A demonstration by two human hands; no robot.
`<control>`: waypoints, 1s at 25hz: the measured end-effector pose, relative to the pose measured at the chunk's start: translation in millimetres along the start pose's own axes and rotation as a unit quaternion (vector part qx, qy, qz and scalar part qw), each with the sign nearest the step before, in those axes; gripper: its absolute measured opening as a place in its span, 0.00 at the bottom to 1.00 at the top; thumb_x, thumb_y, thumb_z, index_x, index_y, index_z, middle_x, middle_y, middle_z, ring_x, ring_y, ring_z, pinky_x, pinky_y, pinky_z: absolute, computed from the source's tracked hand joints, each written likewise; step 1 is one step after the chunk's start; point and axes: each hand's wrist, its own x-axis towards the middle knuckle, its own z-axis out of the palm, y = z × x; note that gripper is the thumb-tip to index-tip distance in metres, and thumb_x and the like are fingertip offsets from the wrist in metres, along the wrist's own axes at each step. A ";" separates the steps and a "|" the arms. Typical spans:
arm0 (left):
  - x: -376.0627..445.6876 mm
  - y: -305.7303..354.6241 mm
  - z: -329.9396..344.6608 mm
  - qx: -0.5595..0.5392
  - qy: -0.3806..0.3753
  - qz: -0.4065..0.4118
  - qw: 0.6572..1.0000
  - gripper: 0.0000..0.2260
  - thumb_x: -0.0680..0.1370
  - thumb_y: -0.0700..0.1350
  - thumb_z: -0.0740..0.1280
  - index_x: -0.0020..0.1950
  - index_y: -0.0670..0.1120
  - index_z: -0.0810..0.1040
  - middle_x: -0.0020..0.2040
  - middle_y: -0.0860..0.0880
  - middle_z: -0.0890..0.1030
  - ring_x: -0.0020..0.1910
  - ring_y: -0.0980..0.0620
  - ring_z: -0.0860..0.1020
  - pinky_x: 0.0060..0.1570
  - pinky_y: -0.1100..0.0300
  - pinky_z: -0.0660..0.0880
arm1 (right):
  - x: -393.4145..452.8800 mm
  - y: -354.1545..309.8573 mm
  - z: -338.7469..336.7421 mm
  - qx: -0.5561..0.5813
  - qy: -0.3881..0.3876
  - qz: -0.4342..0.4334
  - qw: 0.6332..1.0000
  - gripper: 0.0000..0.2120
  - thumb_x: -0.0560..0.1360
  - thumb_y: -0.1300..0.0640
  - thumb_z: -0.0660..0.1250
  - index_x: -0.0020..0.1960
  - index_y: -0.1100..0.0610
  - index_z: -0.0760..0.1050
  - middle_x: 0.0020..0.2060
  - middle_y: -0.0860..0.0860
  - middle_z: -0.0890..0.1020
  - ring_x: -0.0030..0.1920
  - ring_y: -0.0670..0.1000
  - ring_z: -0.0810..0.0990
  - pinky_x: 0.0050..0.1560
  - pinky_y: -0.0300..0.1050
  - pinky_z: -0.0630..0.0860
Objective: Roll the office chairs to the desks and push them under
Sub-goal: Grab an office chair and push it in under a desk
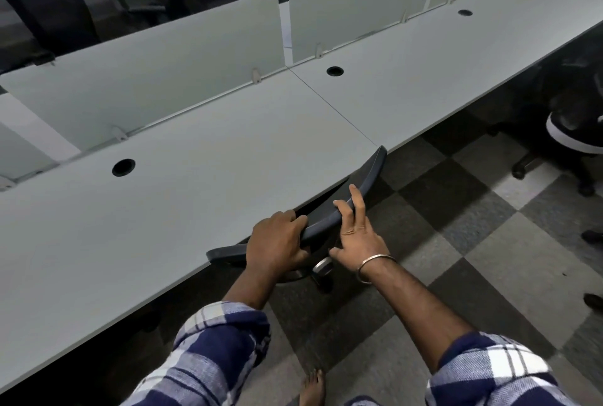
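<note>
Head view, your left hand (pixel 277 242) curled in a tight grip on the chair back (pixel 346 206), your right hand (pixel 357 236) loose, straight fingers on it, chair tucked under the table (pixel 195 183).

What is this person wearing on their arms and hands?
Both arms have blue-and-white plaid sleeves pushed up, leaving the forearms bare. A plain metal bangle circles the right wrist. The left hand and right hand wear no gloves or rings that I can see.

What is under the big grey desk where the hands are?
The office chair is tucked under the desk. Only its curved backrest top and a shiny base part show; the seat and wheels are hidden by the desktop.
</note>
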 end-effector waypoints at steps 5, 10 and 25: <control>2.1 7.6 0.3 -0.013 -0.004 -0.004 1.000 0.14 0.68 0.60 0.70 0.46 0.55 0.73 0.43 0.54 0.75 0.41 0.50 0.74 0.34 0.55 0.63 | -1.8 2.6 -10.7 -0.016 -0.016 0.013 1.000 0.54 0.68 0.53 0.78 0.79 0.40 0.45 0.78 0.42 0.27 0.66 0.61 0.73 0.50 0.56 0.81; -2.4 6.0 1.3 -0.039 0.007 0.008 0.999 0.17 0.67 0.61 0.68 0.47 0.54 0.69 0.43 0.55 0.72 0.41 0.51 0.72 0.34 0.54 0.69 | -9.0 -5.0 -12.7 0.008 -0.019 0.038 0.999 0.61 0.67 0.54 0.79 0.81 0.38 0.37 0.76 0.39 0.22 0.66 0.61 0.75 0.49 0.57 0.82; -88.2 69.5 24.7 -0.288 0.075 0.093 0.950 0.35 0.75 0.43 0.72 0.81 0.48 0.64 0.82 0.52 0.64 0.83 0.53 0.58 0.81 0.55 0.56 | -121.4 52.5 -36.4 0.163 -0.074 0.119 0.977 0.43 0.76 0.53 0.74 0.84 0.47 0.55 0.82 0.46 0.55 0.61 0.46 0.76 0.54 0.25 0.69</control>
